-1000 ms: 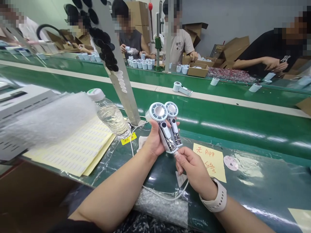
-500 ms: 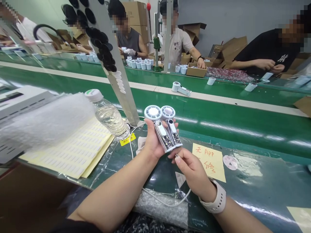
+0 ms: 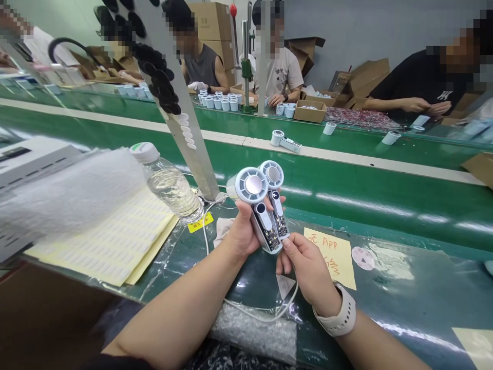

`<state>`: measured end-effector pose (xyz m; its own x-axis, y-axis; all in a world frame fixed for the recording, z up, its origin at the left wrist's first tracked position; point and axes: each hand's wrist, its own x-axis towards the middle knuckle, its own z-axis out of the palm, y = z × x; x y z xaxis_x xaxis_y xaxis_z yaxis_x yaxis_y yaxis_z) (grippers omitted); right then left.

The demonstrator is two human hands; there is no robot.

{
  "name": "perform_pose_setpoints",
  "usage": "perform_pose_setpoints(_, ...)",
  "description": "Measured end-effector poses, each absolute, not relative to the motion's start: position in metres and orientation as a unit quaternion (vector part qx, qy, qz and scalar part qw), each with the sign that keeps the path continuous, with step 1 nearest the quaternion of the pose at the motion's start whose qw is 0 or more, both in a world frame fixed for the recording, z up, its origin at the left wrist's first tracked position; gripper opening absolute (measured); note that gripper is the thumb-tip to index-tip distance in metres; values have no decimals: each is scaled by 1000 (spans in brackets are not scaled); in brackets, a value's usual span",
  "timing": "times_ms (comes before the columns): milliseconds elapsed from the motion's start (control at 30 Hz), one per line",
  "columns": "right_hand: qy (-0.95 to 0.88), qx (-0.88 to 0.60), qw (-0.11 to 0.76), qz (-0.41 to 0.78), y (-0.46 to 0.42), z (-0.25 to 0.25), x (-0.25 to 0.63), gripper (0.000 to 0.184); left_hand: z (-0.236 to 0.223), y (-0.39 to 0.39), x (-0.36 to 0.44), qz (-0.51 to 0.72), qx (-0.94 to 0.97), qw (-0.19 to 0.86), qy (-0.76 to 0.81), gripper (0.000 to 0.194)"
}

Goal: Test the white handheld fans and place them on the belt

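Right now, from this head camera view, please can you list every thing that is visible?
handheld devices: two, white and silver, in left hand
water bottle: one, clear with white cap, left of devices
label sheets: stacked, pale yellow, far left
sticky note: one, yellow, right of devices
bubble wrap: one piece, clear, nearest edge
cable: one, white, left of devices
conveyor belt: one, green, beyond devices
co-workers: four, beyond belt
wristwatch: one, white, right wrist
left hand: gripping devices
right hand: beside devices' lower end

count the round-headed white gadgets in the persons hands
2. The front gadget and the gadget behind it are held side by side in the left hand, their lower ends beside the right hand. No others appear hidden there.
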<state>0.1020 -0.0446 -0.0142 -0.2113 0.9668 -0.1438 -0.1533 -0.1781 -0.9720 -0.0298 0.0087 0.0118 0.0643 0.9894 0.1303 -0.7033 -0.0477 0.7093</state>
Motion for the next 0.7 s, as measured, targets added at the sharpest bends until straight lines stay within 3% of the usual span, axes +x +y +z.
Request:
perform_pose_setpoints(200, -545, -445, 456, 545, -40, -13, 111, 39, 10, 11, -33, 626, 256, 703, 220, 64)
perform_pose_setpoints(467, -588, -493, 490, 413, -24, -17, 128, 40, 9, 8, -32, 606, 269, 714, 227, 41)
perform_pose_setpoints(567, -560, -468, 498, 468, -18, -21, 133, 35, 3, 2, -25, 545, 319, 736, 243, 44)
perform_pose_setpoints(700, -512, -398, 480, 590, -16, -17, 133, 47, -1, 0, -21, 498, 385, 729, 269, 55)
